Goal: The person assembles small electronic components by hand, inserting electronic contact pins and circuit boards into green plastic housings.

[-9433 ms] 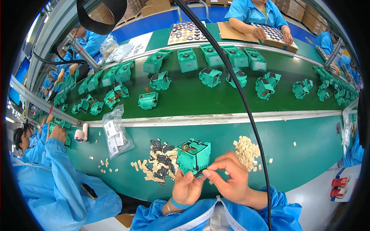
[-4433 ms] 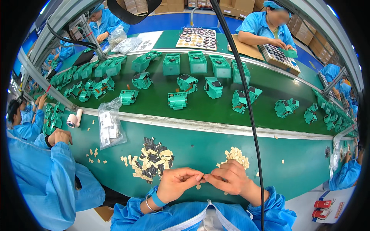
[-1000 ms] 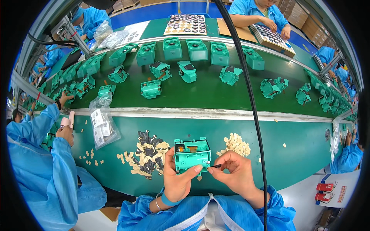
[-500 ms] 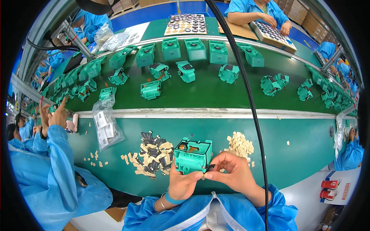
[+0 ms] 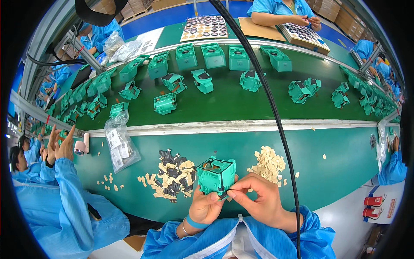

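Note:
My left hand (image 5: 204, 210) is closed round the lower part of a green plastic housing (image 5: 210, 178), holding it above the bench in front of my chest. The housing has black strips along its edges and orange-brown parts inside its top. At its lower right corner, my right hand (image 5: 262, 200) pinches a small black strip (image 5: 224, 195) against the wall; the fingertips partly hide it. Left of the housing lies a mixed pile of black strips and beige paper pieces (image 5: 173, 175). A heap of beige paper pieces (image 5: 266, 165) lies beyond my right hand.
A green conveyor (image 5: 241, 103) carries several green housings. A black cable (image 5: 276, 116) hangs across the view, right of my hands. A clear plastic bag (image 5: 122, 144) lies at the bench's left. A co-worker's raised hands (image 5: 60, 144) are at far left; another person works beyond the conveyor.
The housing has turned in my left hand, so a corner edge now faces me. My right fingers have pressed the black strip in against its lower corner. My view has shifted slightly.

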`<state>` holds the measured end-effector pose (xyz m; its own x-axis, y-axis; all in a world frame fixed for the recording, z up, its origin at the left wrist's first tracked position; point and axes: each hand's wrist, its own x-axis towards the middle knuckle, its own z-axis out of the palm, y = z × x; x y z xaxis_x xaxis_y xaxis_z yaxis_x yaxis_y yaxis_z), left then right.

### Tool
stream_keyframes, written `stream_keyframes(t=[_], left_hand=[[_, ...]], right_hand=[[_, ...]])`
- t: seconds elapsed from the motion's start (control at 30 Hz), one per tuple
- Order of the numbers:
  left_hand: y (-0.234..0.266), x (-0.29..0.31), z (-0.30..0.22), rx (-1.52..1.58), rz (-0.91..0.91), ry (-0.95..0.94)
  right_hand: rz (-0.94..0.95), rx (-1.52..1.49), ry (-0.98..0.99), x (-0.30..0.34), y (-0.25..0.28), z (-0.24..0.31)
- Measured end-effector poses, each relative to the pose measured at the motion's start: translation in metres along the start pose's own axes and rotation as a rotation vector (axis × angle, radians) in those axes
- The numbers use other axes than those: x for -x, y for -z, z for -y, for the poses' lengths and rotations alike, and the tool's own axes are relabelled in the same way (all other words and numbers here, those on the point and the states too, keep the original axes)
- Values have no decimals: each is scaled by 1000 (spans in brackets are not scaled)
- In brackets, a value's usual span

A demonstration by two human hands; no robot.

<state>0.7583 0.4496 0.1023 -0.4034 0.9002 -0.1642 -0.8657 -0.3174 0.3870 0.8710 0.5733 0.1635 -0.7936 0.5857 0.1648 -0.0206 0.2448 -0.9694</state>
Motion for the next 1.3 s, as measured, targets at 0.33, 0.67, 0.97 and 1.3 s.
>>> stream_keyframes(t=[0.33, 0.67, 0.97, 1.3], left_hand=[[-2, -4, 4, 8, -3, 7], [-4, -6, 10, -19, 15, -2], [-3, -3, 18, -7, 11, -5], [-1, -7, 31, 59, -9, -80]], right_hand=[[-22, 19, 37, 0, 2, -1], [-42, 13, 21, 1, 7, -2], [-108, -61, -147, 8, 10, 2], [-24, -349, -234, 7, 17, -25]])
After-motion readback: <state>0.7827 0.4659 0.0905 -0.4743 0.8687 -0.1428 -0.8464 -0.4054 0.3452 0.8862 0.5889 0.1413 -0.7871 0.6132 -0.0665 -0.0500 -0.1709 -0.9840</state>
